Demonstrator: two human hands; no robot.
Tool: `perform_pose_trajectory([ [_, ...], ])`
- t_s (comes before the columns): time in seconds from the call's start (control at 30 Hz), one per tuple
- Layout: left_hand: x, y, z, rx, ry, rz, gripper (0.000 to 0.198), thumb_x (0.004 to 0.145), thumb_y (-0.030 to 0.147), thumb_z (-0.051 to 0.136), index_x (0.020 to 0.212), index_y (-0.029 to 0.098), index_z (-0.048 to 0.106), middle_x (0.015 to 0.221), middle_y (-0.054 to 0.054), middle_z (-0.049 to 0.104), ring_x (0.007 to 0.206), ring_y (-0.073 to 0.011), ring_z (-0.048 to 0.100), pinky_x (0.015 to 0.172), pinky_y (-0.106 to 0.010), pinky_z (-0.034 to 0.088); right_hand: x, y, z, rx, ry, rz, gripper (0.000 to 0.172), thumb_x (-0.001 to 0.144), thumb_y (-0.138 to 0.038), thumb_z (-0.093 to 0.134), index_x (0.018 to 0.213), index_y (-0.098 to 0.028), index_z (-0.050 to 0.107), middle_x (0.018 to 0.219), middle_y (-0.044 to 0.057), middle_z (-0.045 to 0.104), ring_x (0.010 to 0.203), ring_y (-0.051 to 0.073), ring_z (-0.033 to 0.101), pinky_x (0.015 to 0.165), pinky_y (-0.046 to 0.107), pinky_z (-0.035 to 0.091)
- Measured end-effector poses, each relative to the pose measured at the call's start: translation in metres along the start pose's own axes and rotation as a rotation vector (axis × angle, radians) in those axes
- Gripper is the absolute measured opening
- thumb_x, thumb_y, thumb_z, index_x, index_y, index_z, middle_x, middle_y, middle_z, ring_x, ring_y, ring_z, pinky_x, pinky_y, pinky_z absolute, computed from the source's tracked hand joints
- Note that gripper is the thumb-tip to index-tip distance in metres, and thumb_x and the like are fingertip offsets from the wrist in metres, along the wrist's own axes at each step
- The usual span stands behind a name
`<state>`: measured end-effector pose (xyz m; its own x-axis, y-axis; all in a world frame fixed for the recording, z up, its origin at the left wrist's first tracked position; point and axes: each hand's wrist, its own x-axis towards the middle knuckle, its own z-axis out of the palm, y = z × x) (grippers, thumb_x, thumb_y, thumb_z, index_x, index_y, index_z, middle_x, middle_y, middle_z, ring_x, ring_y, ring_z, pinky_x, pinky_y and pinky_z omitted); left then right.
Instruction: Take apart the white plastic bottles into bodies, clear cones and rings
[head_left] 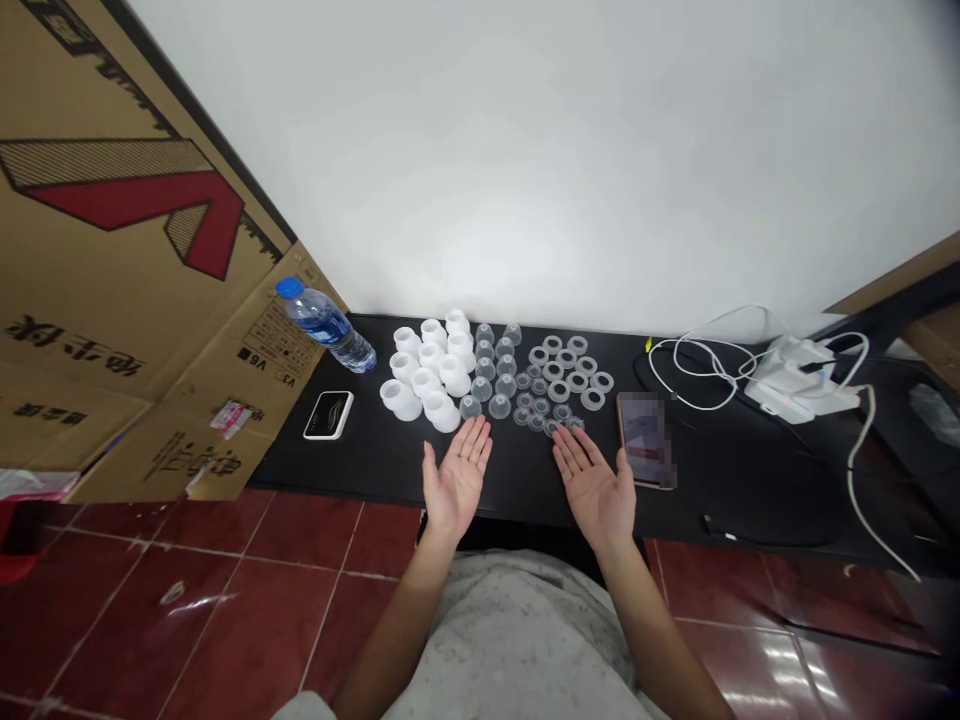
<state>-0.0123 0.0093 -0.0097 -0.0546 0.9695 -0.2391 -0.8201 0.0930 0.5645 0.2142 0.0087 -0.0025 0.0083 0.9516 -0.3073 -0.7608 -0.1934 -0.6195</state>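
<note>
Palm up, my left hand (457,485) is open with its fingers stretched out near the front of the black table (375,455). My right hand (598,490) mirrors it, also palm up and holding nothing. Beyond the left fingertips stand several white flared plastic cups (425,382). To their right sit rows of small clear domes (484,368). Several flat translucent rings (577,381) lie farther right. Just past my right fingertips is a cluster of small clear round caps (538,406). A phone (645,440) lies beside my right hand.
A water bottle (326,322) with a blue cap and a white-edged black device (328,415) are on the left, by large cardboard boxes (150,330). At right, a white power strip (799,378) trails loose cables (697,402). A white wall (555,160) rises behind the table.
</note>
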Motion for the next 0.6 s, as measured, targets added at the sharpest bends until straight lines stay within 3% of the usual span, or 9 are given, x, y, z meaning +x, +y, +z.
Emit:
perform_pose_trajectory([
  [0.2, 0.002, 0.0, 0.0, 0.052, -0.013, 0.012, 0.085, 0.102, 0.084, 0.039, 0.145, 0.017, 0.07, 0.169, -0.019, 0.053, 0.165, -0.0343, 0.039, 0.138, -0.051, 0.028, 0.001, 0.001, 0.0, 0.0, 0.013, 0.005, 0.064, 0.107, -0.071, 0.046, 0.131, -0.021, 0.077, 0.15, 0.015, 0.072, 0.152, 0.031, 0.059, 0.137, 0.055, 0.032],
  [0.4, 0.002, -0.004, 0.001, 0.111, -0.057, 0.029, 0.083, 0.102, 0.083, 0.041, 0.146, 0.018, 0.069, 0.169, -0.019, 0.053, 0.165, -0.0349, 0.038, 0.139, -0.053, 0.022, 0.0, 0.003, -0.005, -0.02, 0.031, -0.014, 0.064, 0.105, -0.073, 0.049, 0.123, -0.02, 0.079, 0.143, 0.018, 0.074, 0.143, 0.033, 0.066, 0.129, 0.055, 0.045],
  [0.5, 0.0, -0.01, 0.0, 0.174, -0.085, 0.1, 0.077, 0.102, 0.08, 0.05, 0.147, 0.02, 0.068, 0.17, -0.018, 0.052, 0.166, -0.0356, 0.037, 0.139, -0.055, 0.021, 0.001, 0.002, -0.008, -0.112, 0.087, -0.142, 0.052, 0.104, -0.068, 0.057, 0.113, -0.022, 0.08, 0.114, 0.014, 0.083, 0.11, 0.031, 0.079, 0.106, 0.053, 0.062],
  [0.6, -0.002, -0.016, -0.001, 0.247, -0.124, 0.168, 0.07, 0.103, 0.074, 0.056, 0.149, 0.022, 0.067, 0.17, -0.018, 0.051, 0.165, -0.0358, 0.038, 0.138, -0.057, 0.022, 0.007, -0.009, -0.007, -0.246, 0.161, -0.34, 0.03, 0.101, -0.052, 0.072, 0.109, -0.024, 0.078, 0.088, 0.004, 0.078, 0.075, 0.021, 0.074, 0.075, 0.04, 0.065],
])
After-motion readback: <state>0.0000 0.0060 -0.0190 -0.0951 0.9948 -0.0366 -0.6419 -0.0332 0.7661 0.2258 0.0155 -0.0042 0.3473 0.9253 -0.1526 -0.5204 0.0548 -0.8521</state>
